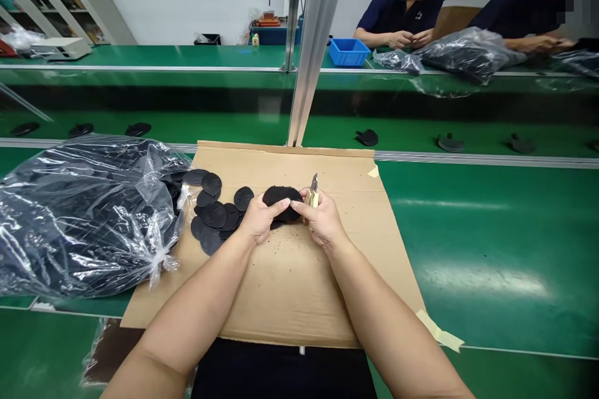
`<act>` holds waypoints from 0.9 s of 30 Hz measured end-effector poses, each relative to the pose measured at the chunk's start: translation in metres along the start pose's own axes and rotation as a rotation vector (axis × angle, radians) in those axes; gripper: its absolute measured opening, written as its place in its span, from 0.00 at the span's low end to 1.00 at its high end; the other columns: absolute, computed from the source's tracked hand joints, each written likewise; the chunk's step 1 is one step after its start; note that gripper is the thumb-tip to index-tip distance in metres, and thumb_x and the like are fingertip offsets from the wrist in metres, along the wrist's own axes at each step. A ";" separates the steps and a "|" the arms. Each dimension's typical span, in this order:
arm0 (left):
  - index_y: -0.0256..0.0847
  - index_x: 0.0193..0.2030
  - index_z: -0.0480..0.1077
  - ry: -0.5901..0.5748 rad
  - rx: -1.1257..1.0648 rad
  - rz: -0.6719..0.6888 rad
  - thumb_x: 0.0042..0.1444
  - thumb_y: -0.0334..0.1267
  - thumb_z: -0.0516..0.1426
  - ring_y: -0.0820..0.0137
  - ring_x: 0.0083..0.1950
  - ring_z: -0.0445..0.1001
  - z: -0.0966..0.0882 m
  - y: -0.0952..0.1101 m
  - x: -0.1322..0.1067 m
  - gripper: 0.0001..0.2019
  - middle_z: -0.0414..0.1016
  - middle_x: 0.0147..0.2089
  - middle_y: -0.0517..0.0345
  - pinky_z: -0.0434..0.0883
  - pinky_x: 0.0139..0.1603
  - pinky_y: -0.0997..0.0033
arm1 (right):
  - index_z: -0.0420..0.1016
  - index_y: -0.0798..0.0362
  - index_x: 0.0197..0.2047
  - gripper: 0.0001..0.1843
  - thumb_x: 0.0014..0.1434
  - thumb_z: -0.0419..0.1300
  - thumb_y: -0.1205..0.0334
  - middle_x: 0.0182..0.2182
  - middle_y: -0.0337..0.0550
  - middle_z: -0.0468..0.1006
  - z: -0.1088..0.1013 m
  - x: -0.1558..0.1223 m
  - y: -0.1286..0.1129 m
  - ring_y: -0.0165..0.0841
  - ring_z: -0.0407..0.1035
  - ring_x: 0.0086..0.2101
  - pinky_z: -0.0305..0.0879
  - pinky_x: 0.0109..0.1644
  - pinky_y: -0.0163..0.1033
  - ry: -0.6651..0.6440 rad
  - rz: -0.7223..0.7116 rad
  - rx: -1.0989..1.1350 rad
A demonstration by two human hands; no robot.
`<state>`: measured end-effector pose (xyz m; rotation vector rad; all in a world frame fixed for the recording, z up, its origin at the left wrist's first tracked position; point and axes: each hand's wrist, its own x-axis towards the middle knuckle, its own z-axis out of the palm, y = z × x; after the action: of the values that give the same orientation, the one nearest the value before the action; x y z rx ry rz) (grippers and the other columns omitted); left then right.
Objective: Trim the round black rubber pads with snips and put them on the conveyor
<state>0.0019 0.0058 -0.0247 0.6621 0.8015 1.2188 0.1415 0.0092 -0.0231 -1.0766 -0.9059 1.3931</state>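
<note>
Head view: the left hand (259,218) closes around one side of a black disc (282,202), and the right hand (322,219) presses against its other edge while gripping small snips (313,194) with pale handles, their metal tip pointing up. The disc is held just above a cardboard sheet (299,287) on a green conveyor belt (486,249), near a loose pile of similar discs (215,215) and beside a bulging clear plastic bag (88,218).
</note>
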 end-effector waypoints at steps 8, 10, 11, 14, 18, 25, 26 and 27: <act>0.37 0.44 0.70 -0.019 -0.111 -0.224 0.49 0.39 0.66 0.77 0.28 0.71 -0.011 0.005 0.006 0.17 0.74 0.36 0.56 0.70 0.25 0.78 | 0.71 0.49 0.44 0.21 0.49 0.69 0.52 0.39 0.42 0.77 0.003 -0.011 -0.002 0.35 0.72 0.39 0.70 0.48 0.43 -0.150 -0.281 -0.122; 0.36 0.45 0.70 -0.061 -0.131 -0.253 0.50 0.38 0.66 0.77 0.28 0.71 -0.012 0.007 0.006 0.17 0.73 0.38 0.55 0.70 0.24 0.79 | 0.71 0.49 0.43 0.16 0.52 0.67 0.55 0.37 0.42 0.77 0.004 -0.014 -0.003 0.34 0.72 0.37 0.71 0.46 0.42 -0.125 -0.384 -0.221; 0.36 0.45 0.71 -0.079 -0.137 -0.262 0.50 0.38 0.66 0.77 0.29 0.71 -0.012 0.007 0.006 0.17 0.73 0.39 0.54 0.70 0.24 0.80 | 0.72 0.49 0.42 0.15 0.53 0.66 0.56 0.37 0.42 0.77 0.004 -0.016 -0.004 0.34 0.72 0.37 0.71 0.46 0.42 -0.107 -0.428 -0.264; 0.36 0.44 0.71 -0.097 -0.140 -0.278 0.48 0.38 0.67 0.78 0.28 0.70 -0.010 0.007 0.004 0.18 0.73 0.36 0.55 0.70 0.24 0.80 | 0.72 0.49 0.42 0.12 0.54 0.64 0.58 0.36 0.42 0.77 0.002 -0.017 -0.004 0.35 0.72 0.37 0.70 0.47 0.42 -0.064 -0.515 -0.368; 0.37 0.45 0.72 -0.100 -0.138 -0.269 0.43 0.39 0.70 0.78 0.27 0.69 -0.006 0.004 -0.001 0.22 0.73 0.35 0.57 0.69 0.24 0.80 | 0.73 0.49 0.40 0.08 0.56 0.62 0.61 0.37 0.43 0.77 0.000 -0.016 -0.003 0.36 0.72 0.37 0.69 0.48 0.43 -0.089 -0.601 -0.486; 0.38 0.46 0.69 0.254 0.047 0.014 0.41 0.37 0.69 0.73 0.35 0.74 -0.001 0.015 0.010 0.24 0.75 0.41 0.55 0.72 0.34 0.75 | 0.71 0.51 0.44 0.15 0.55 0.63 0.54 0.38 0.44 0.77 -0.004 -0.009 -0.010 0.35 0.72 0.37 0.70 0.46 0.43 0.007 -0.447 -0.330; 0.39 0.47 0.69 0.346 0.144 0.095 0.41 0.35 0.68 0.71 0.38 0.75 -0.002 0.023 0.019 0.24 0.76 0.43 0.54 0.73 0.39 0.72 | 0.70 0.52 0.45 0.17 0.55 0.63 0.53 0.38 0.44 0.77 -0.010 -0.004 -0.013 0.36 0.72 0.37 0.69 0.46 0.43 0.046 -0.406 -0.322; 0.39 0.48 0.69 0.427 0.279 0.186 0.42 0.34 0.67 0.69 0.42 0.75 -0.004 0.034 0.030 0.24 0.76 0.44 0.54 0.73 0.44 0.68 | 0.70 0.52 0.45 0.18 0.54 0.62 0.52 0.37 0.44 0.77 -0.018 0.002 -0.017 0.36 0.72 0.38 0.69 0.47 0.44 0.085 -0.375 -0.346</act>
<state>-0.0156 0.0429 -0.0046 0.7237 1.3063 1.4561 0.1639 0.0118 -0.0129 -1.1394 -1.2437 0.8942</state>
